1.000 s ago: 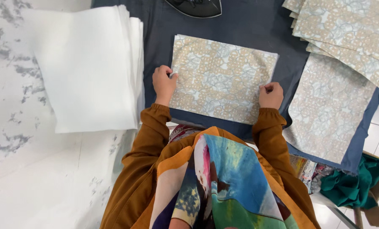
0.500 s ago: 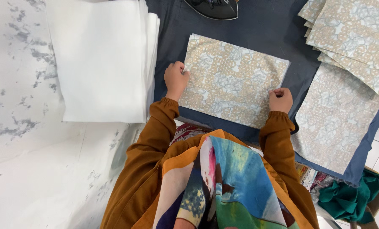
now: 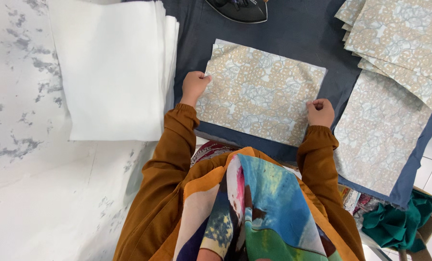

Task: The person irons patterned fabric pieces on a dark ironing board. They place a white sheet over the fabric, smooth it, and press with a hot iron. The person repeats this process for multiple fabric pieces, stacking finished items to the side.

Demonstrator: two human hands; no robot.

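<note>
A rectangular piece of patterned beige and pale blue fabric (image 3: 259,92) lies flat on a dark blue pad (image 3: 293,34). My left hand (image 3: 194,86) pinches its left edge with closed fingers. My right hand (image 3: 320,112) pinches its right edge the same way. Both arms wear rust-orange sleeves, and a multicoloured scarf hangs below them.
A thick stack of white sheets (image 3: 114,67) lies to the left on a white marbled tabletop (image 3: 18,121). A black iron (image 3: 240,9) stands at the top. More patterned pieces (image 3: 399,38) are piled at the right, one (image 3: 380,135) lying flat. Green cloth (image 3: 399,222) sits low right.
The view has shifted slightly, so everything sits a little lower and to the right in the picture. My hands keep the same hold on the fabric's edges.
</note>
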